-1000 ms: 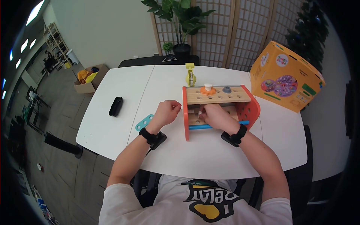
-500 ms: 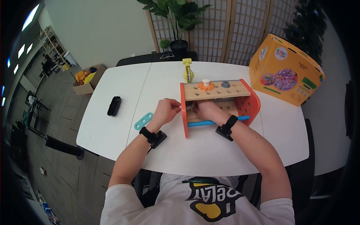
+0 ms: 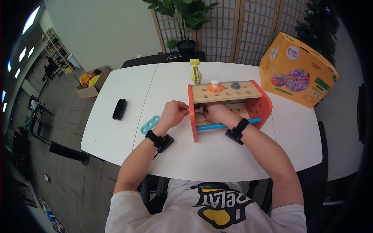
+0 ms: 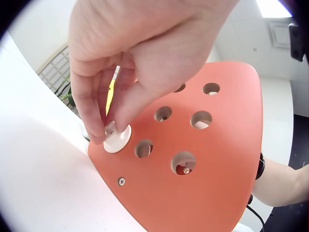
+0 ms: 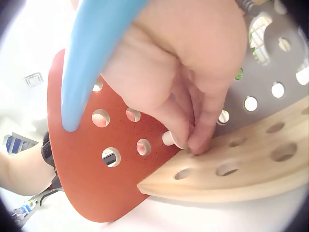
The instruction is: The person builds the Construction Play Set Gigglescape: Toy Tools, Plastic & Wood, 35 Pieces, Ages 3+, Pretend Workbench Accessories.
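A toy workbench with red-orange side panels [image 4: 217, 164] and a wooden top [image 3: 248, 92] stands before me. Outside its left panel, my left hand [image 3: 173, 115] pinches the wing of a white toy bolt [image 4: 119, 139], whose round head lies against the panel by the table. Under the top, my right hand [image 3: 222, 113] reaches inside the bench. Its thumb and fingers pinch a small piece at the end of the bolt's pale shaft [image 5: 168, 138], close above the wooden lower board [image 5: 212, 179]; the fingertips mostly hide this piece.
A blue bar [image 3: 217, 126] spans the front of the bench below my right wrist. An orange gear [image 3: 214, 87] and a grey nut [image 3: 235, 85] sit on top. A teal strip [image 3: 150, 124], a black case [image 3: 119, 109], a yellow toy [image 3: 195, 72] and an orange box [image 3: 297, 73] stand around.
My right hand has moved left inside the bench, bringing the small pale piece closer to the left panel. My left hand keeps its pinch outside the panel.
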Demonstrator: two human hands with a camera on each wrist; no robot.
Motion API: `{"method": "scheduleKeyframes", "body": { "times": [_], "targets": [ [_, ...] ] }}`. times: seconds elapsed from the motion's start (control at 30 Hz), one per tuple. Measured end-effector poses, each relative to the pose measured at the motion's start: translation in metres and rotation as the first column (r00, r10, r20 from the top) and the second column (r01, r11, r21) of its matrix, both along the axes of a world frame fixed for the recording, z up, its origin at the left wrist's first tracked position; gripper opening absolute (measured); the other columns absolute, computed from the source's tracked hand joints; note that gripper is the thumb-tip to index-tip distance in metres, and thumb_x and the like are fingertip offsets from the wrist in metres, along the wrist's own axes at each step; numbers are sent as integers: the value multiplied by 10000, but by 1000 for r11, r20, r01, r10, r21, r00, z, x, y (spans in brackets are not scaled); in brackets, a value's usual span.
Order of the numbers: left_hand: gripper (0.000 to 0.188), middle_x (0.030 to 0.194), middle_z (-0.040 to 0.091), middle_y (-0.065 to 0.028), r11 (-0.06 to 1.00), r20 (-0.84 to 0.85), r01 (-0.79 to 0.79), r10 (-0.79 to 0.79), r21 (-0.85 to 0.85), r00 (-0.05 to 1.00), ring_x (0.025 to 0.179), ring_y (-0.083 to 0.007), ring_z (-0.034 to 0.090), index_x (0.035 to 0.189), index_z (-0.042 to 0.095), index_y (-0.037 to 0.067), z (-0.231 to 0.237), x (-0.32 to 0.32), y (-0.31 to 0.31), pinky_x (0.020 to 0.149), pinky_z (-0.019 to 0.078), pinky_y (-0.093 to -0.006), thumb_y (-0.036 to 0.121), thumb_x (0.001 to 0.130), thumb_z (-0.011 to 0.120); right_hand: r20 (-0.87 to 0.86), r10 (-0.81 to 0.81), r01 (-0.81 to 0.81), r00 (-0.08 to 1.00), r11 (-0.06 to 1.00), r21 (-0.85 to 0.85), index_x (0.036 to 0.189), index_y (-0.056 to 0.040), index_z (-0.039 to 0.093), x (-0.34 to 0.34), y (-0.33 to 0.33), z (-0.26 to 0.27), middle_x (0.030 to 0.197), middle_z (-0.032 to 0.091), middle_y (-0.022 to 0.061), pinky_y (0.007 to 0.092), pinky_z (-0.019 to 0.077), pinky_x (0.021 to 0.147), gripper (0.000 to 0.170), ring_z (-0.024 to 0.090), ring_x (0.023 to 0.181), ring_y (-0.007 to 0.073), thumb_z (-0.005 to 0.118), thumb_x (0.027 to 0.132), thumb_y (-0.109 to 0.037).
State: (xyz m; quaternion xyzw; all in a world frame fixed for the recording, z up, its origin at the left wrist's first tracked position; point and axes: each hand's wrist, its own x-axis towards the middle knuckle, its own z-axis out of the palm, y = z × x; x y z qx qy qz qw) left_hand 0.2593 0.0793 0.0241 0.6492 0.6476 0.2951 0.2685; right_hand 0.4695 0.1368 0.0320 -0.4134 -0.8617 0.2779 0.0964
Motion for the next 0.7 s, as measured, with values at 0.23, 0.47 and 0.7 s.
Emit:
{"method": "scheduleKeyframes", "body": {
  "times": [0.23, 0.47, 0.7],
  "targets": [
    [187, 893, 765, -195, 1000, -1, 2, -2, -5, 1000, 821, -280, 752, 1021, 764, -32, -2, -1, 1, 764, 582, -350, 82, 874, 738, -7, -3, 3, 1000, 1000, 28, 1117, 20, 637, 1, 1, -4, 1059, 686, 220, 432, 524, 877, 220, 658, 1007, 381, 621, 934, -101],
    [187, 886, 765, -191, 1000, 4, 17, -17, -7, 1000, 805, -277, 749, 1023, 768, -25, -1, -1, 2, 761, 581, -348, 88, 876, 742, 28, 3, -3, 1000, 1000, -9, 1143, 14, 624, 0, -4, 6, 1115, 673, 239, 447, 512, 893, 237, 635, 1063, 409, 582, 955, -124],
    [182, 884, 765, -184, 1000, -33, 10, -11, -12, 999, 807, -272, 748, 1021, 769, -21, 3, 1, 1, 765, 582, -350, 88, 879, 737, -14, 10, -10, 1000, 1000, -2, 1180, 7, 617, 1, 0, -4, 1141, 665, 249, 450, 510, 912, 261, 623, 1087, 420, 571, 955, -117]
  ]
}}
